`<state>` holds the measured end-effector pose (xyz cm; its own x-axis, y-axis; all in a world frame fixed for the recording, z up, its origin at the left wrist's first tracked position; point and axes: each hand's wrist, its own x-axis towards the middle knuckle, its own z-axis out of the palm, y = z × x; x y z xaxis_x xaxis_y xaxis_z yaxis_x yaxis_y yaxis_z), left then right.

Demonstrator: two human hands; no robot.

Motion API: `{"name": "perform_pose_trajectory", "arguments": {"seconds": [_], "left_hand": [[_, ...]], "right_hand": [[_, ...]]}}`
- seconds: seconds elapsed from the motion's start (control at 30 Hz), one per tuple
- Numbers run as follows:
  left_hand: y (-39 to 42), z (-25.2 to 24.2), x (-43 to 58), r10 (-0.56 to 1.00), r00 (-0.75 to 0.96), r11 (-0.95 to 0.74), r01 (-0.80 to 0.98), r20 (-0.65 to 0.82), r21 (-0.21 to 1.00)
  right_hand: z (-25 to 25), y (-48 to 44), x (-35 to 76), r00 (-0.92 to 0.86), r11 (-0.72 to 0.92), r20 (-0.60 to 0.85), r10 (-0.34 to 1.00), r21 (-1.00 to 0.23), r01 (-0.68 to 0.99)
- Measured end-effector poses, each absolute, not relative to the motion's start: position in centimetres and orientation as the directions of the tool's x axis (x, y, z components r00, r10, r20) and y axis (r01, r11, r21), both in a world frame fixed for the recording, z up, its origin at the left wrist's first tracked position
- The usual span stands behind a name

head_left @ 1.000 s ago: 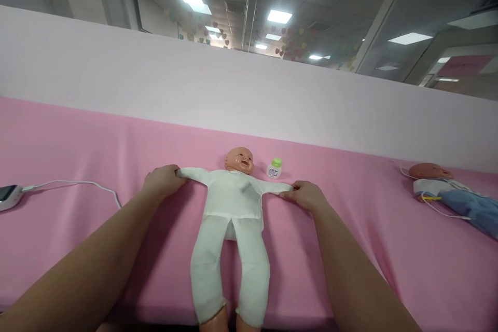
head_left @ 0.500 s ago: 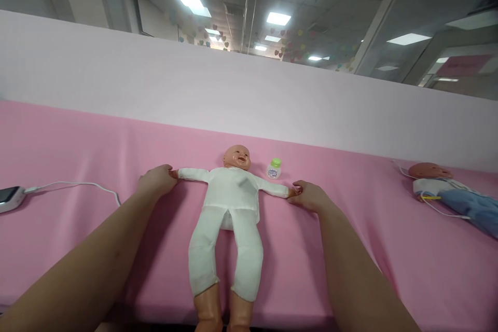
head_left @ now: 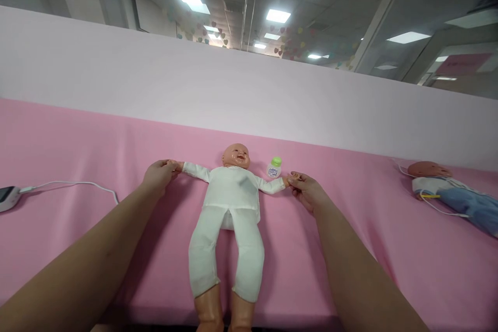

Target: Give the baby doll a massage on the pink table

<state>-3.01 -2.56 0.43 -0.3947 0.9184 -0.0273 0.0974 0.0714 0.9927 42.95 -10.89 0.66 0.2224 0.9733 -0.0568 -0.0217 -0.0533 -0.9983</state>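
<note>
A baby doll (head_left: pixel 233 192) in a white top and white trousers lies on its back, head away from me, arms spread to the sides. My left hand (head_left: pixel 160 175) is closed around the doll's hand on the left. On the other side, the fingers of my right hand (head_left: pixel 307 188) pinch the doll's other hand. Between the doll's head and my right hand stands a small clear bottle (head_left: pixel 274 168) with a green cap. The doll's bare feet are cut off by the lower edge of the view.
Pink cloth (head_left: pixel 78 145) covers the table. At far left lies a white device (head_left: pixel 8 198) with a dark screen and a white cable (head_left: pixel 73 183). A second doll (head_left: pixel 455 194) in blue and white lies at far right. A white wall panel (head_left: pixel 249 93) rises behind, with glass above.
Both of the doll's hands have come up and slightly inward with my hands. Its sleeves now slant upward, and the arm on the right bends more. The bottle stays in place.
</note>
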Motion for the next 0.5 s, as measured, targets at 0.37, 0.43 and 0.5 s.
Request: {"name": "perform_pose_trajectory", "arguments": {"seconds": [0.37, 0.43, 0.5], "left_hand": [[-2.2, -0.1, -3.0, 0.933, -0.355, 0.045, -0.073, -0.068, 0.996], [-2.0, -0.4, -3.1, 0.931, -0.359, 0.029, -0.091, -0.060, 0.995], [-1.7, -0.6, -3.1, 0.932, -0.360, 0.017, -0.108, -0.055, 0.994]], "right_hand": [[-0.1, -10.0, 42.4, 0.198, -0.082, -0.101, 0.975, -0.991, -0.102], [-0.7, -9.6, 42.5, 0.207, -0.050, -0.070, 0.976, -0.994, -0.101], [-1.2, -9.2, 42.6, 0.213, -0.023, -0.040, 0.976, -0.996, -0.083]]}}
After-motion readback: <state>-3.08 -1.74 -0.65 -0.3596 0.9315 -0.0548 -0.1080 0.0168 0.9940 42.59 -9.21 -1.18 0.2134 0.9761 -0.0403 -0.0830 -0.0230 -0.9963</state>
